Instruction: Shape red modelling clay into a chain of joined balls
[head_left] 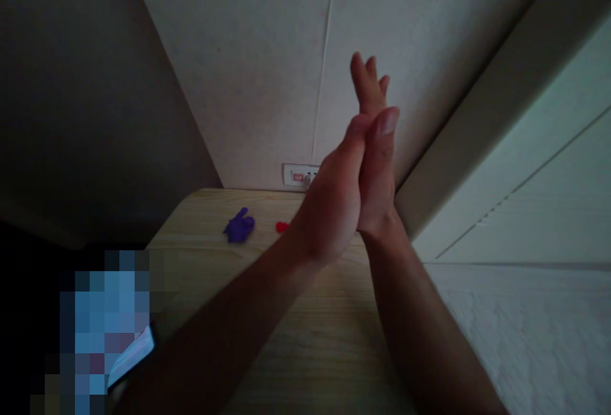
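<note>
My left hand (329, 205) and my right hand (377, 147) are raised in front of me, pressed palm against palm above a light wooden table (296, 351). The fingers of both stretch upward and lie flat against each other; nothing shows between the palms. On the table behind them lies a small purple object (239, 226), and beside it a small red object (281, 226), partly hidden by my left hand.
A white wall outlet (298, 175) sits on the pale wall just above the table's far edge. A white cabinet or door panel (525, 167) runs along the right. A lit blurred screen (107, 319) lies at lower left. The room is dim.
</note>
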The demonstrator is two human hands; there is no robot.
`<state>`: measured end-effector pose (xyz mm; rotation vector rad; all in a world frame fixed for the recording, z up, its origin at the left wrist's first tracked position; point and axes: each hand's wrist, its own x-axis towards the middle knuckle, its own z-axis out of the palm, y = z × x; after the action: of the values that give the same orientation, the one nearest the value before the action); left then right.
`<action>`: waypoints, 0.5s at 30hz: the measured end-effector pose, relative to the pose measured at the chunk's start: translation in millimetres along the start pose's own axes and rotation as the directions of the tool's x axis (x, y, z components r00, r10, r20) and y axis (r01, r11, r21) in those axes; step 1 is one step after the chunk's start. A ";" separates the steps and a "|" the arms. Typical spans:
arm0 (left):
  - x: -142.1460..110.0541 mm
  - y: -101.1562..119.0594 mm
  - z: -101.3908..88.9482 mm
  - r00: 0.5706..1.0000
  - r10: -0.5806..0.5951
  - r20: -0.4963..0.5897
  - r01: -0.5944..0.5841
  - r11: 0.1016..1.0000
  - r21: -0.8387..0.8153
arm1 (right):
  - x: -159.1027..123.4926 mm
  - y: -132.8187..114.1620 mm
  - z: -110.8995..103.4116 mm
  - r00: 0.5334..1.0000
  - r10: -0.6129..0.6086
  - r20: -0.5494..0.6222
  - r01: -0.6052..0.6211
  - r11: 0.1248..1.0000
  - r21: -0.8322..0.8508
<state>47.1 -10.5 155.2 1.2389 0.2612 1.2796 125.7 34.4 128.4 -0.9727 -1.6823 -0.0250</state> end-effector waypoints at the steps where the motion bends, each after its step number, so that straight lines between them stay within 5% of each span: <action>1: -0.6 0.9 2.0 1.000 -0.012 0.010 0.012 1.000 -0.005 | 0.8 6.3 0.4 1.000 0.023 0.001 -0.023 1.000 -0.018; 6: -1.6 17.7 -8.7 0.989 -0.077 -0.125 0.074 0.997 -0.034 | -6.0 -9.8 10.4 0.991 0.081 0.107 -0.092 0.990 0.105; 10: 0.3 44.6 -21.5 0.918 -0.128 -0.374 0.127 0.992 -0.028 | -16.1 -47.5 19.2 0.956 -0.103 0.274 0.054 0.982 0.182; 13: 2.8 58.2 -28.6 0.865 -0.070 -0.498 0.114 0.992 0.060 | -20.0 -69.0 15.4 0.927 -0.147 0.346 0.148 0.989 0.023; 15: 4.4 58.2 -31.4 0.899 -0.043 -0.436 0.087 0.993 0.081 | -20.7 -79.1 7.9 0.927 -0.170 0.335 0.244 0.951 -0.191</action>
<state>-7.8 -1.6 191.2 1.0032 0.6898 1.4907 72.2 -25.8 144.3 -1.0021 -2.1112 -0.2208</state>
